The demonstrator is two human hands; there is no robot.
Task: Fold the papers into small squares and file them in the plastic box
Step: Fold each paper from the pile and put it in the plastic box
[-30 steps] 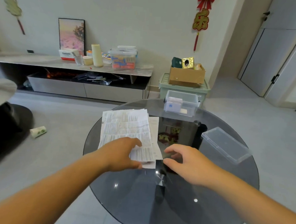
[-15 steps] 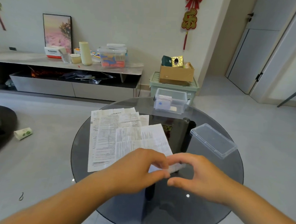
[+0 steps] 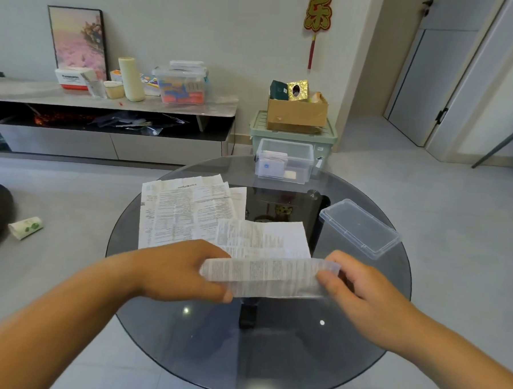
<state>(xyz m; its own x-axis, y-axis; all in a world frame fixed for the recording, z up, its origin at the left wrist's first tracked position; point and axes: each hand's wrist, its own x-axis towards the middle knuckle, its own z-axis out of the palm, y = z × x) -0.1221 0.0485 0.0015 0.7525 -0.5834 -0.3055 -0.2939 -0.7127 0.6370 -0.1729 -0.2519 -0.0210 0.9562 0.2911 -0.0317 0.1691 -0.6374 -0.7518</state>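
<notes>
A printed paper sheet [image 3: 264, 254] lies over the near middle of the round glass table [image 3: 270, 358], its near edge lifted and curled up. My left hand [image 3: 183, 272] pinches that edge at the left end and my right hand [image 3: 360, 292] pinches it at the right end. Further back on the left rests a stack of other printed papers [image 3: 183, 211]. The clear plastic box [image 3: 283, 161] stands open at the table's far edge with a few small folded papers inside. Its clear lid [image 3: 359, 228] lies at the right.
Behind the table stand a green crate [image 3: 294, 136] topped by a cardboard box [image 3: 297, 110]. A low TV cabinet [image 3: 110, 118] with clutter runs along the back wall. A crumpled paper cup [image 3: 25, 227] lies on the floor at left. Doors are at the right.
One sheet has been pulled off the stack toward me. Both hands, earlier close together at its near corner, now hold its near edge spread apart and raised.
</notes>
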